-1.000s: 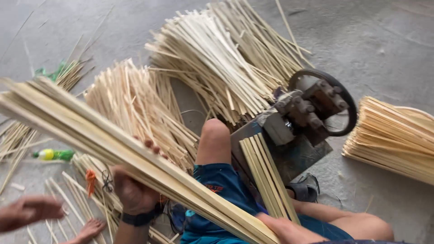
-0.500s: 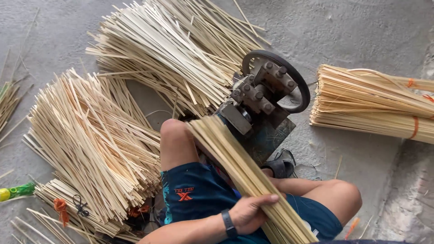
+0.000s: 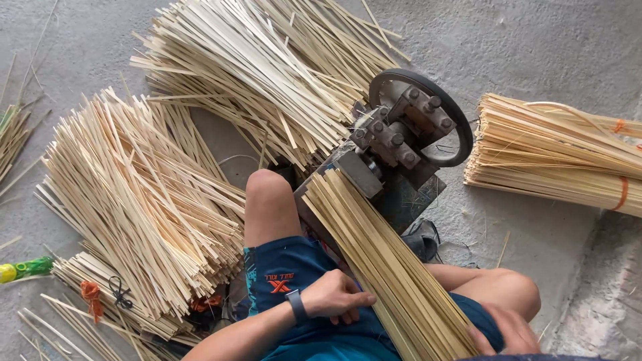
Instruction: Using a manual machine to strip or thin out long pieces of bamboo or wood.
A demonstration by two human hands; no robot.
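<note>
- Sitting on the concrete floor (image 3: 535, 40), the person faces a small hand-wheel machine (image 3: 401, 134), with 1 bare knee raised beside it.
- 1 bundle of bamboo strips (image 3: 381, 267) lies across the lap, its far end butted against the machine's feed side.
- Left hand (image 3: 334, 297), with a dark watch on the wrist: fingers curled loosely and resting against the near side of the bundle; it touches rather than clamps, as far as can be seen.
- Right hand (image 3: 511, 327): lies at the bundle's lower end near the frame edge; whether it grasps any strips cannot be told.
- Output, by judgement: 2 large loose heaps of thin slats, the left heap (image 3: 134, 200) and the far heap (image 3: 267, 73), suggest much stock has already gone through.
- Remaining, by judgement: the lap bundle looks full, and a tied stack (image 3: 555, 154) with orange bands waits well apart to the right, so substantial work is left.
- No strip can be seen emerging from the machine; whether feeding is under way cannot be told.
- Sundry: a green-and-yellow object (image 3: 23, 269) lies at the left edge.
</note>
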